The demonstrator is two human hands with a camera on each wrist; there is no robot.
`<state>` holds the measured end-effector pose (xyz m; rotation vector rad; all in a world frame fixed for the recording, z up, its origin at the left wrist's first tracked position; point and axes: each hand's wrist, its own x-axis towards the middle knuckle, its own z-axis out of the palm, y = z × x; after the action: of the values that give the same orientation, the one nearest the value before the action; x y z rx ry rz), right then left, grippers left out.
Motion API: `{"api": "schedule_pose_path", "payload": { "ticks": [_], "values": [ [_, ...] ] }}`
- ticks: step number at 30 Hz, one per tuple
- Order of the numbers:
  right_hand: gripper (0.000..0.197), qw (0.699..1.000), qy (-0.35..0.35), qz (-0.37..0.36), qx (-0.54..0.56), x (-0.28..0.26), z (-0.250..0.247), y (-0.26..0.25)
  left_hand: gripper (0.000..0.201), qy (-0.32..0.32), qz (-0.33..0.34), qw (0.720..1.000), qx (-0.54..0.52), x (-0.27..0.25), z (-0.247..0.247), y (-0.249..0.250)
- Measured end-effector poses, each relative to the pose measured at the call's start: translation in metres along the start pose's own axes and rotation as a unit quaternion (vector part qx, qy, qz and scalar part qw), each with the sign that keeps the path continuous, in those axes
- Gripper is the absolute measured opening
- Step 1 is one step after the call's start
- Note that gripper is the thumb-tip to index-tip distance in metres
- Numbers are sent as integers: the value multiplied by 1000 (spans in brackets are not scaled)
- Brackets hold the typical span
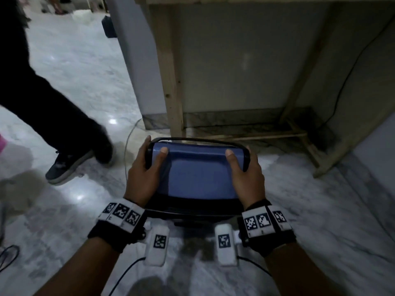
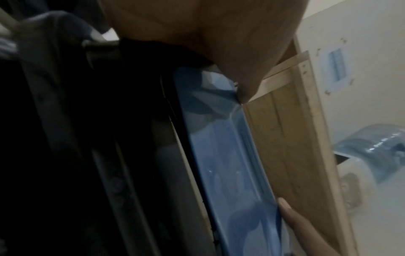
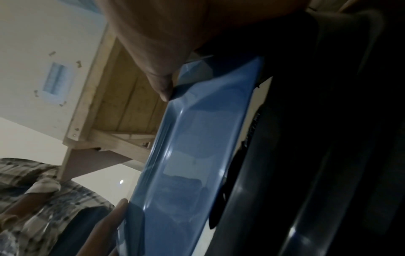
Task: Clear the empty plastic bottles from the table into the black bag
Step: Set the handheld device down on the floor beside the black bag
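Marble floor [image 1: 320, 210], dim light, with a wooden desk [image 1: 171, 82] frame up ahead. Both hands are on a blue-lidded bin [image 1: 198, 174]: left hand [image 1: 143, 176] has its grip curled round the left edge, right hand [image 1: 245, 176] round the right, thumbs on top. Someone's dark shoe [image 1: 68, 165] is off left. Can't spot the bottles or black bag anywhere.

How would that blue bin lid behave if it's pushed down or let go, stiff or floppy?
Probably stiff: the blue lid keeps flat, crisp moulded edges under both thumbs. Its glossy, reflective surface suggests smooth plastic, perhaps slippery. The left hand and right hand grip opposite ends, so it likely swings or drops if released.
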<state>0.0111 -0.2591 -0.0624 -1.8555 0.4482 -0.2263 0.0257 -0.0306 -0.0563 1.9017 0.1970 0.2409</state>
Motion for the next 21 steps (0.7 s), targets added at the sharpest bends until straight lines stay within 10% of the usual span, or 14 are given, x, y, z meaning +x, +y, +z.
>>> {"api": "schedule_pose_path", "payload": {
  "ticks": [7, 12, 14, 18, 21],
  "values": [
    [92, 997, 26, -62, -46, 31, -90, -51, 69, -61, 44, 996, -52, 9, 42, 79],
    [59, 990, 48, -83, -105, 52, -188, -67, 70, -145, 62, 984, -78, 0, 115, 124],
    [38, 989, 76, -75, -107, 52, -224, -55, 71, -190, 59, 976, -85, -11, 151, 132],
    [75, 982, 133, 0, -136, 54, -275, 11, 77, -246, 48, 966, -67, -41, 218, 119],
    [68, 981, 146, 59, -111, 46, -291, 82, 75, -281, 43, 958, -42, -63, 262, 85]
  ]
}}
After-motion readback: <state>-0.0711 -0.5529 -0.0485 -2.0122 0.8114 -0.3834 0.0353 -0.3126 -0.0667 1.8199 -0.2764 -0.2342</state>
